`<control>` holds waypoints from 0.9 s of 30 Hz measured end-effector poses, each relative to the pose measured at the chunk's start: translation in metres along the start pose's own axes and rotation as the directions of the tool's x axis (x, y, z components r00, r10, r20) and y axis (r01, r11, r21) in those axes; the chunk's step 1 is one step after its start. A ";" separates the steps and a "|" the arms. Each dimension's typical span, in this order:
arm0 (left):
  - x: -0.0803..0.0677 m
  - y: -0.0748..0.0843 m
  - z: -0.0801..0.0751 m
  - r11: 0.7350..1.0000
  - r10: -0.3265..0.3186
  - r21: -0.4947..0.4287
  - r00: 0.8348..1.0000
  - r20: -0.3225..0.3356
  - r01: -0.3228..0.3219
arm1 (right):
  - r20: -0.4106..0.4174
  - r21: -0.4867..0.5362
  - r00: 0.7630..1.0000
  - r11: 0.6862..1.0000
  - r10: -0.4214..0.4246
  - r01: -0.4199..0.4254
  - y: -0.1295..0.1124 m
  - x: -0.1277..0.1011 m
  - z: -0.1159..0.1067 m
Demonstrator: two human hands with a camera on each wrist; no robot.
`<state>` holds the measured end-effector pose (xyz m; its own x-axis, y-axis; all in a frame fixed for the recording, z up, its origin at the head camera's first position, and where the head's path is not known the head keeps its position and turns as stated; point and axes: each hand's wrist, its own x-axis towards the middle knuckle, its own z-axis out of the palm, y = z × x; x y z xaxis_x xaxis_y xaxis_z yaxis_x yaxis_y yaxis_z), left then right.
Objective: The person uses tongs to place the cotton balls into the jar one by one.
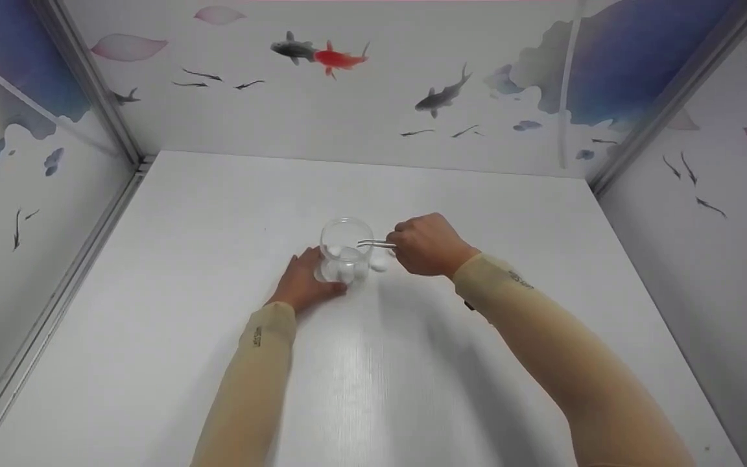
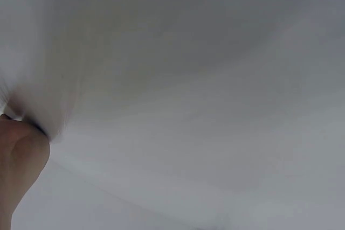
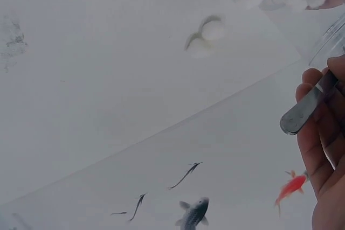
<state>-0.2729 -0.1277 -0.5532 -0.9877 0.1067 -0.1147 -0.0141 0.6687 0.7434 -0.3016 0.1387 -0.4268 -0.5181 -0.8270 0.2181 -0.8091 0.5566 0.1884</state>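
A person's two arms in tan sleeves reach from the bottom of the frame toward the middle of a white table (image 1: 218, 272). At the centre of the head view stands a clear round glass jar (image 1: 346, 250), upright, with white cotton balls (image 1: 344, 263) inside it. The left hand (image 1: 303, 280) rests on the table just left of the jar, its fingers curled round the jar's lower part. The right hand (image 1: 426, 246), just right of the jar, is closed round thin silver metal tweezers (image 1: 377, 244); their tips point left and reach over the jar's rim. More loose white cotton balls (image 1: 380, 263) lie on the table just right of the jar, below the tweezers. In the right wrist view, the tweezers' blunt rear end (image 3: 302, 112) shows between the curled fingers at the right edge, with cotton balls near the top. The left wrist view is blurred, showing only a bit of hand at lower left. Walls printed with grey and red fish surround the table.
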 end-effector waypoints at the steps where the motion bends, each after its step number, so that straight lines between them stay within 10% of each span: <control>1: 0.000 0.000 0.000 1.000 0.000 -0.001 1.000 0.001 0.000 | -0.005 0.004 1.000 1.000 0.001 -0.001 0.001 -0.001 0.000; 10: -0.002 0.002 0.000 1.000 -0.027 -0.001 1.000 0.006 0.027 | -0.053 0.033 0.998 0.999 0.037 -0.035 0.021 -0.026 0.000; 27: -0.005 0.007 -0.002 0.999 -0.043 -0.007 0.999 0.004 0.043 | 0.113 0.087 0.988 0.990 0.105 -0.115 0.028 -0.050 0.028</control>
<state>-0.2683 -0.1251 -0.5460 -0.9855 0.0810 -0.1489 -0.0573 0.6677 0.7422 -0.3063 0.1938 -0.4590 -0.6284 -0.7675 0.1267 -0.7650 0.6392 0.0785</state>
